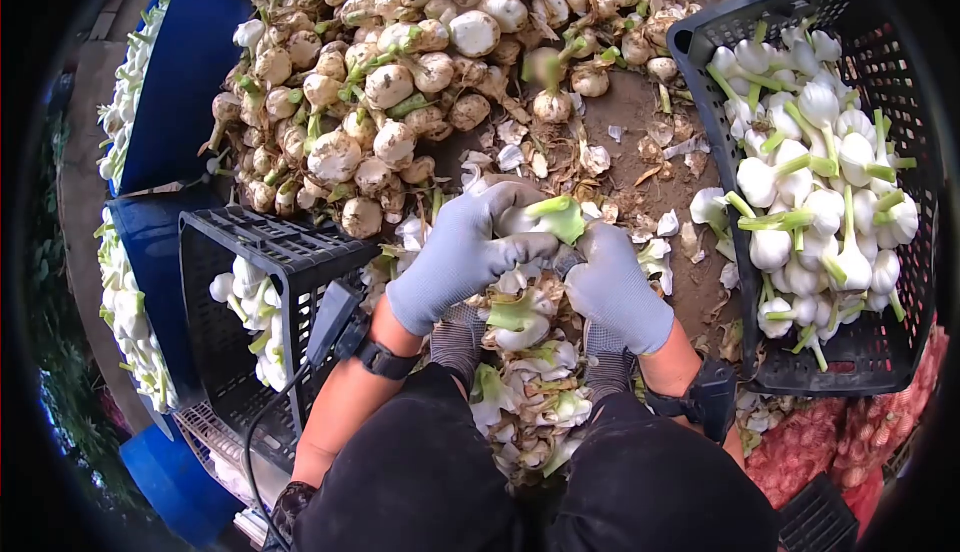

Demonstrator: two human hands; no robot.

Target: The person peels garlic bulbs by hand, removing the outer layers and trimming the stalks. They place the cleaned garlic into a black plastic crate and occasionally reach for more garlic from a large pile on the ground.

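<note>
My left hand (462, 244), in a grey glove, is wrapped around a garlic bulb (518, 220). The bulb's cut green stem (553, 214) points right, with a loose leafy skin flared at its end. Close against that end is my gloved right hand (612, 277), its fingers curled in; what they hold is hidden. Peeled skins (520, 317) lie in a heap below both hands, between my feet.
Unpeeled, soil-stained garlic bulbs (390, 82) are piled ahead. Clean white garlic (820, 172) fills much of a black crate (760, 12) at right. Another black crate (265, 237) and blue containers (165, 82) stand left. Red mesh sacks (800, 447) lie lower right.
</note>
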